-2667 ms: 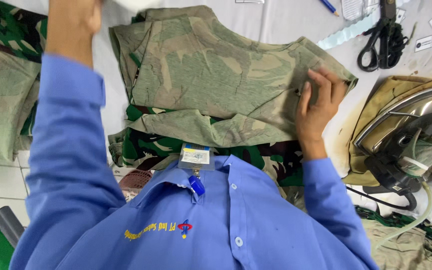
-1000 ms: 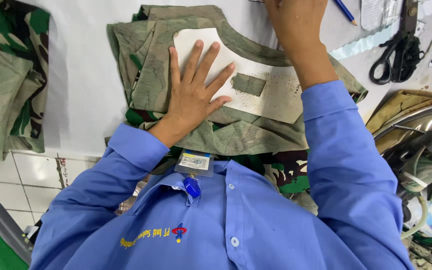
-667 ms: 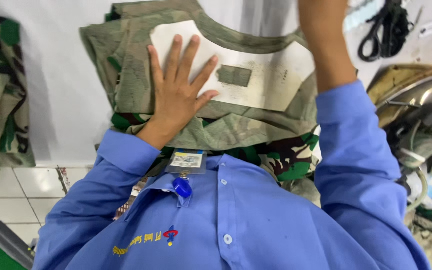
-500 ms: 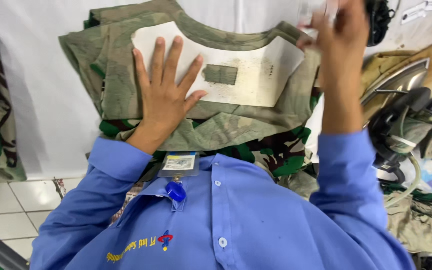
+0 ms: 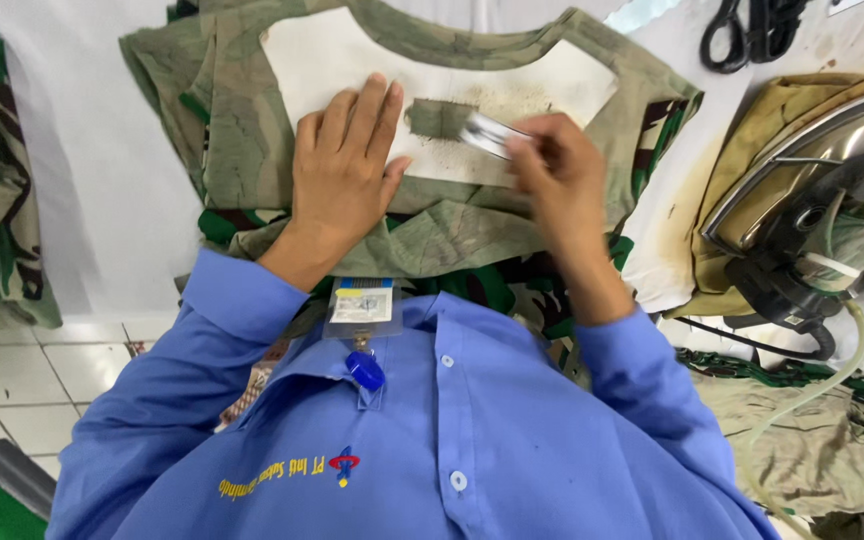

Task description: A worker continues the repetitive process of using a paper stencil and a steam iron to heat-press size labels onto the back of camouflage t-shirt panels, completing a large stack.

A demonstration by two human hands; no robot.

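There, the left hand [image 5: 344, 170] lay flat and open, fingers spread, pressing on a pale cardboard template [image 5: 352, 60] that rested on a piece of camouflage fabric [image 5: 222, 130] spread over the white work table [image 5: 92, 180]; the weight of the palm seemed meant to keep the template from sliding on the cloth. The right hand [image 5: 562, 180] was curled closed around a small silvery marking tool [image 5: 487, 132], its tip set at the edge of the small rectangular cut-out [image 5: 437, 118] in the template, where the fabric showed through. A steam iron [image 5: 802, 210] sat on a scorched tan pad [image 5: 742, 140] well to the right, and black scissors [image 5: 747, 35] lay near the table's far edge, both apart from the hands.
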